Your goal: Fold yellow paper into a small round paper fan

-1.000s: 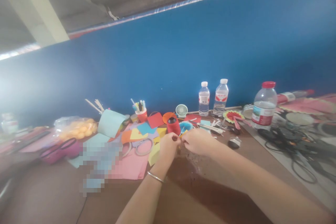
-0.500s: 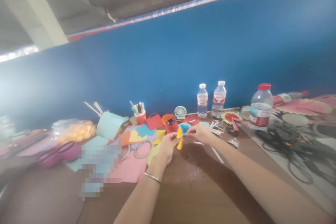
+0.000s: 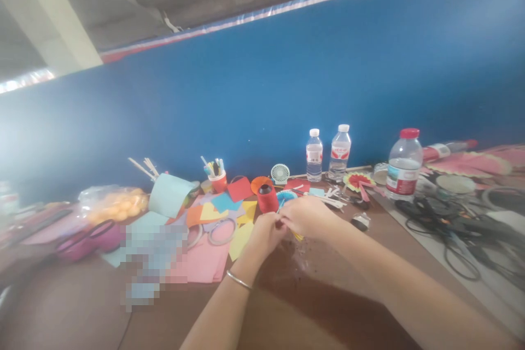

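Note:
My left hand (image 3: 264, 234) and my right hand (image 3: 305, 216) meet over the brown table (image 3: 287, 306), fingers closed together on a small folded yellow paper piece (image 3: 297, 236). Only a yellow tip of it shows below my right hand. A silver bangle (image 3: 238, 280) sits on my left wrist. Just beyond the hands stand a red cup (image 3: 267, 198) and a blue pleated paper fan (image 3: 286, 196).
Coloured paper sheets (image 3: 213, 240), tape rings (image 3: 221, 229), a pen cup (image 3: 217, 178) and a small white fan (image 3: 280, 173) lie at the back. Two small water bottles (image 3: 328, 156) and a large bottle (image 3: 403, 165) stand on the right, near black cables (image 3: 455, 229). A blue wall (image 3: 287, 93) runs behind.
My hands have come back together. The yellow paper piece, held up in my left hand half a second ago, is now mostly hidden between both hands.

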{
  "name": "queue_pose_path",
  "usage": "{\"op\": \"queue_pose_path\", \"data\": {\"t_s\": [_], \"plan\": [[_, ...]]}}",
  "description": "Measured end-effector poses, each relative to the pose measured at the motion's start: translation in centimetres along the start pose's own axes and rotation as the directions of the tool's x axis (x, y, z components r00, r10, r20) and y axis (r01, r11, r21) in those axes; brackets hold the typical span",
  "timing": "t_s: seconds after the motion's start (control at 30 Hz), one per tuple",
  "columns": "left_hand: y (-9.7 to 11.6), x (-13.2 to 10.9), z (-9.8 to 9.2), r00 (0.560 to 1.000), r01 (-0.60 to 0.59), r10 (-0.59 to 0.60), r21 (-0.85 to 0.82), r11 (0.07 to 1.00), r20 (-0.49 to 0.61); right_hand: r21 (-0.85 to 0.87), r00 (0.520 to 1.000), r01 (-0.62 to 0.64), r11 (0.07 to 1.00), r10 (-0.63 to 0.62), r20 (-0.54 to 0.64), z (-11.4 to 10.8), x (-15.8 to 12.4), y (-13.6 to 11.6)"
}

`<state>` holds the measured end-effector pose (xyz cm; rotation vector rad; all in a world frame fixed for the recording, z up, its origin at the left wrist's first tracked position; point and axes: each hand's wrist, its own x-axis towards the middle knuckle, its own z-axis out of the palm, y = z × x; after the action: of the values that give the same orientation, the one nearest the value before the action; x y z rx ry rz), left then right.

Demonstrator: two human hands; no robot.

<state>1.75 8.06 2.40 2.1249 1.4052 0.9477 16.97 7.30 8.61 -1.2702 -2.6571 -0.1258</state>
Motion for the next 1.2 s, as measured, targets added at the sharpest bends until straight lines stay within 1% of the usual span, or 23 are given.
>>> {"op": "queue_pose_path", "data": {"t_s": [0.07,0.13,0.17,0.2,0.27,0.3,0.33,0.37,0.43,0.53,0.63,0.7,0.73,0.8,0.83,0.9,0.93,0.97,1.0,1.03,1.07,1.13,1.2], "plan": [[0.5,-0.2,0.0,0.995,-0.013,0.02,-0.069,0.998,0.103,0.08,0.992,-0.092,0.993,0.098,-0.081,0.4,0.2,1.6],[0.5,-0.1,0.0,0.987,0.035,0.002,-0.223,0.974,0.16,0.199,0.969,-0.183,0.963,0.211,-0.13,1.3,0.5,3.5],[0.4,0.0,0.0,0.985,0.079,-0.024,-0.326,0.942,0.171,0.25,0.959,-0.222,0.942,0.257,-0.12,1.9,0.7,4.3],[0.1,0.3,0.1,0.986,0.13,-0.069,-0.435,0.891,0.154,0.296,0.958,-0.239,0.925,0.275,-0.084,2.5,0.8,4.9],[-0.6,0.8,0.2,0.978,0.194,-0.198,-0.61,0.769,0.061,0.367,0.966,-0.229,0.902,0.256,-0.028,3.8,1.0,5.4],[-1.1,1.1,0.3,0.964,0.194,-0.265,-0.667,0.719,-0.006,0.376,0.971,-0.217,0.901,0.238,-0.01,4.3,1.1,5.3],[-1.6,1.4,0.3,0.948,0.181,-0.311,-0.689,0.701,-0.067,0.364,0.977,-0.197,0.91,0.212,-0.002,4.7,1.2,5.0],[-2.1,1.6,0.3,0.932,0.171,-0.343,-0.692,0.702,-0.117,0.336,0.983,-0.174,0.926,0.183,0.005,5.0,1.2,4.5],[-2.9,1.8,0.0,0.907,0.178,-0.379,-0.65,0.739,-0.182,0.29,0.991,-0.13,0.948,0.137,-0.001,5.2,1.1,3.3],[-3.7,1.7,-0.6,0.892,0.209,-0.383,-0.532,0.821,-0.241,0.183,0.999,-0.017,0.983,0.023,-0.031,4.6,0.9,1.6],[-3.3,1.2,-0.9,0.917,0.206,-0.285,-0.282,0.937,-0.278,0.13,0.998,0.009,0.991,-0.001,-0.062,3.8,0.7,0.7],[-2.7,0.9,-0.9,0.96,0.142,-0.164,-0.11,0.984,-0.226,0.123,0.994,0.02,0.992,-0.006,-0.107,3.3,0.6,0.7],[-2.3,0.8,-0.8,0.981,0.09,-0.1,-0.063,0.994,-0.167,0.126,0.991,0.021,0.992,-0.004,-0.136,3.1,0.6,0.9],[-1.7,0.5,-0.6,1.0,0.018,-0.019,-0.068,0.998,-0.024,0.147,0.982,-0.011,0.989,0.039,-0.185,2.9,0.6,1.7],[-1.4,0.4,-0.6,0.998,0.011,-0.005,-0.107,0.994,0.055,0.17,0.977,-0.044,0.984,0.078,-0.198,3.0,0.7,2.2],[-1.2,0.3,-0.4,0.985,0.077,-0.03,-0.276,0.958,0.17,0.244,0.968,-0.113,0.963,0.162,-0.19,3.3,0.8,3.3],[-1.1,0.4,-0.4,0.98,0.125,-0.053,-0.382,0.916,0.193,0.295,0.969,-0.133,0.946,0.186,-0.161,3.5,0.9,3.8],[-1.2,0.5,-0.3,0.98,0.166,-0.089,-0.48,0.861,0.178,0.335,0.97,-0.148,0.931,0.203,-0.134,3.8,1.0,4.2],[-1.3,0.7,-0.3,0.981,0.193,-0.144,-0.556,0.808,0.131,0.352,0.972,-0.167,0.921,0.214,-0.099,4.1,1.0,4.5],[-1.6,0.9,-0.3,0.976,0.206,-0.21,-0.603,0.771,0.065,0.34,0.977,-0.168,0.925,0.203,-0.071,4.4,1.1,4.7],[-1.8,1.1,-0.3,0.962,0.211,-0.273,-0.619,0.756,-0.006,0.3,0.983,-0.155,0.941,0.177,-0.047,4.7,1.1,4.7],[-2.4,1.4,-0.4,0.93,0.224,-0.349,-0.583,0.781,-0.111,0.194,0.994,-0.106,0.975,0.108,0.0,5.0,1.1,4.1],[-2.9,1.5,-0.6,0.913,0.243,-0.374,-0.521,0.818,-0.162,0.127,0.998,-0.065,0.99,0.062,0.023,5.0,1.0,3.0]]}}
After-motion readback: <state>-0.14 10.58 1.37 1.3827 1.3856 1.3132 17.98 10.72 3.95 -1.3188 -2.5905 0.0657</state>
